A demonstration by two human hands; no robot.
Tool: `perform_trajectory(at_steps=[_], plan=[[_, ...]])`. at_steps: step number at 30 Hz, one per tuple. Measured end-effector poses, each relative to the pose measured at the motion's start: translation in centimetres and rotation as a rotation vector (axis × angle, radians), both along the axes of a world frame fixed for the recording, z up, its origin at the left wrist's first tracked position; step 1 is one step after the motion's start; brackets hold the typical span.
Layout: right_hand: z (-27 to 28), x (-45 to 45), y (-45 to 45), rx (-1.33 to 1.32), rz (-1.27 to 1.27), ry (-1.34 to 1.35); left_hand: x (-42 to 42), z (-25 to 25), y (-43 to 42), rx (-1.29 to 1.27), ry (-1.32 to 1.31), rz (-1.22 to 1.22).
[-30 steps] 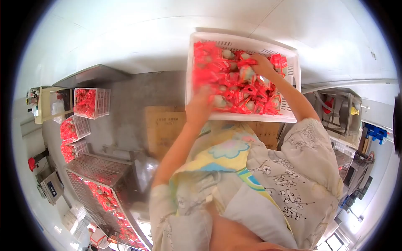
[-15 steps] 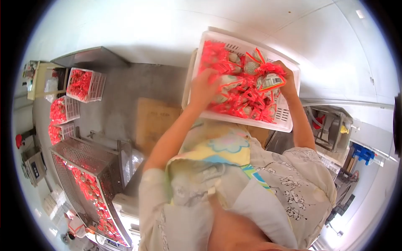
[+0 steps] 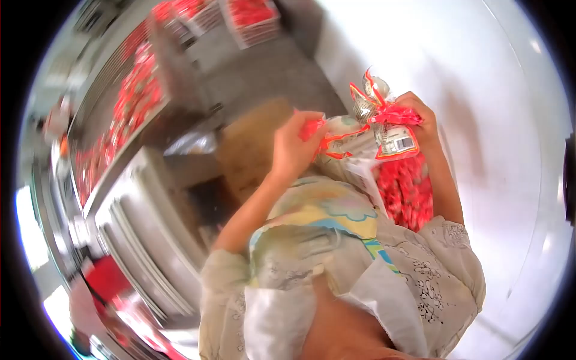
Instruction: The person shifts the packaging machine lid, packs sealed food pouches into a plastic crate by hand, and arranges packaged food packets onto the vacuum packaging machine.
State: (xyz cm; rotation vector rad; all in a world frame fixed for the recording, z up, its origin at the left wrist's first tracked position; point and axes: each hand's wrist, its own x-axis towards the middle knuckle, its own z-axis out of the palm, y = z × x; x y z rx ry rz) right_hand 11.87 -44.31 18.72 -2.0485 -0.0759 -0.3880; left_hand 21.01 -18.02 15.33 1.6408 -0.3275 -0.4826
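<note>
My left hand point(image 3: 294, 144) is closed on a clear packet point(image 3: 342, 129) with red edges, lifted in front of my apron. What lies inside that packet looks pale and greenish, but blur hides its kind. To its right, my right hand point(image 3: 422, 114) grips the gathered red ends of several packets point(image 3: 397, 143); one shows a barcode label, and others stick up above the fingers. Below my right hand, red packets point(image 3: 405, 195) fill a white plastic crate point(image 3: 367, 177), partly covered by my forearm and the held packets.
White crates point(image 3: 261, 30) of red packets stand on the floor at the top. On the left, a metal trough point(image 3: 171, 78) holds many red packets, with pale stacked panels point(image 3: 153, 222) beside it. A brown cardboard piece point(image 3: 252, 141) lies near my left forearm. A white wall point(image 3: 510, 180) rises on the right.
My view and body have turned left, so the trough and floor crates appear higher. Both hands have lifted packets away from the crate, which now shows at lower right.
</note>
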Motion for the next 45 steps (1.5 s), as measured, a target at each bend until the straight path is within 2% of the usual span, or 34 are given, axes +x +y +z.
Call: perform_trajectory(at_steps=[1,5,6,7,9,11,12,13,17,19,22,25,26,29,30,32,33,35,38,39,41,42,45], plan=[[-0.6,3.2,2.0,0.014,0.108,-0.010,0.3,-0.2,2.9,0.017,0.041,0.100],[-2.1,13.9,15.0,-0.043,0.514,-0.037,-1.0,-0.8,15.4,0.062,-0.143,0.560],[-0.8,13.3,16.9,0.022,0.594,0.062,-3.3,1.6,16.9,0.111,-0.020,0.607],[-0.7,15.6,21.3,0.064,0.707,0.065,-3.8,2.3,20.0,0.138,-0.006,0.713],[-0.7,20.0,29.9,0.083,0.922,0.011,-4.5,3.0,25.8,0.182,-0.120,0.945],[0.3,22.1,38.7,0.059,1.120,-0.016,-6.2,1.6,31.4,0.321,-0.317,1.141],[0.6,22.6,43.1,0.055,1.207,-0.034,-7.3,2.1,33.8,0.405,-0.302,1.237],[-0.8,21.4,46.1,0.046,1.282,-0.079,-9.9,0.3,35.1,0.475,-0.260,1.317],[-2.3,21.3,60.5,-0.224,1.477,-0.392,-13.8,-0.1,42.6,0.734,-0.249,1.532],[-3.4,20.9,65.9,-0.332,1.555,-0.433,-14.6,-1.4,45.7,0.808,-0.198,1.603],[-6.3,20.7,71.9,-0.591,1.618,-0.492,-15.3,-3.3,49.2,0.805,-0.047,1.661],[-8.5,19.9,74.7,-0.610,1.660,-0.499,-14.7,-6.2,51.1,0.716,-0.029,1.663],[-8.9,19.8,75.2,-0.630,1.676,-0.494,-14.0,-7.1,51.4,0.838,-0.070,1.682],[-7.8,18.5,74.9,-0.404,1.642,-0.474,-12.8,-6.3,49.9,0.679,-0.026,1.718],[-7.8,18.4,74.5,-0.425,1.662,-0.345,-12.9,-5.3,49.4,0.614,0.030,1.694],[-10.6,19.6,73.9,-0.274,1.650,-0.414,-12.5,-3.4,49.3,0.483,0.126,1.657],[-11.6,20.4,73.7,-0.194,1.645,-0.446,-12.5,-3.8,49.3,0.239,0.092,1.722],[-11.0,21.5,72.6,-0.102,1.773,-0.274,-13.3,-5.5,49.4,-0.249,0.012,1.808],[-11.7,22.7,72.2,0.106,1.851,0.042,-15.5,-8.1,49.9,-0.319,-0.150,1.680],[-12.1,22.9,72.4,0.183,1.855,0.158,-15.4,-7.9,49.7,-0.112,-0.097,1.706],[-12.5,23.4,72.7,0.209,1.818,0.223,-15.5,-6.9,49.6,0.304,0.023,1.714],[-12.7,23.4,72.9,0.220,1.796,0.254,-15.5,-6.7,50.0,0.563,-0.031,1.669],[-13.0,22.7,73.7,0.202,1.712,0.185,-15.0,-5.6,51.0,1.007,-0.126,1.580]])
